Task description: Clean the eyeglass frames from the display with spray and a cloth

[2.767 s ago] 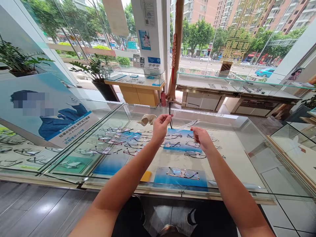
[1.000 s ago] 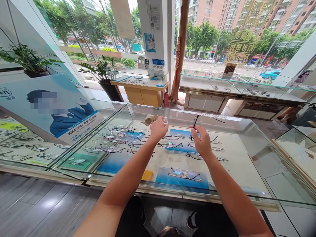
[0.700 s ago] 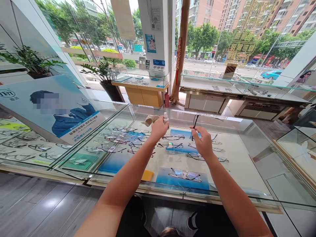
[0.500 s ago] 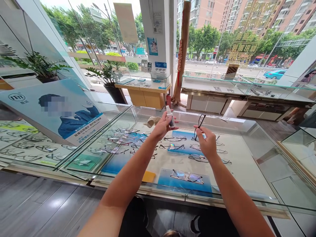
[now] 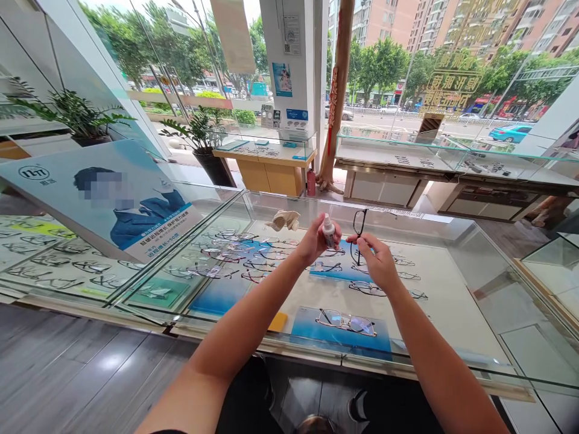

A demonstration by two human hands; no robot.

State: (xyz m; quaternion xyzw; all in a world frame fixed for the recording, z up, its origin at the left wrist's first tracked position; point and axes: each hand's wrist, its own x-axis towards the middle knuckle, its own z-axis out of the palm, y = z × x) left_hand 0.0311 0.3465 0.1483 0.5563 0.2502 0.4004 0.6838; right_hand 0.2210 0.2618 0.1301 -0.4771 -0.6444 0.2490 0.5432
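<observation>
Left hand (image 5: 317, 240) is clutching a white plastic spray bottle (image 5: 329, 232), right hand (image 5: 375, 258) pinching black-framed eyeglasses (image 5: 359, 222); any slackening could be dropping them!

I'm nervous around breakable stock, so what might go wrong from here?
The black-framed glasses are held in the fingers of the right hand above the glass counter, so a slip could drop them onto it. The left hand holds the small white bottle close beside them, so a careless move might knock bottle and frame together. The bottle is also above the counter and might hit the glass if it slipped.
</observation>
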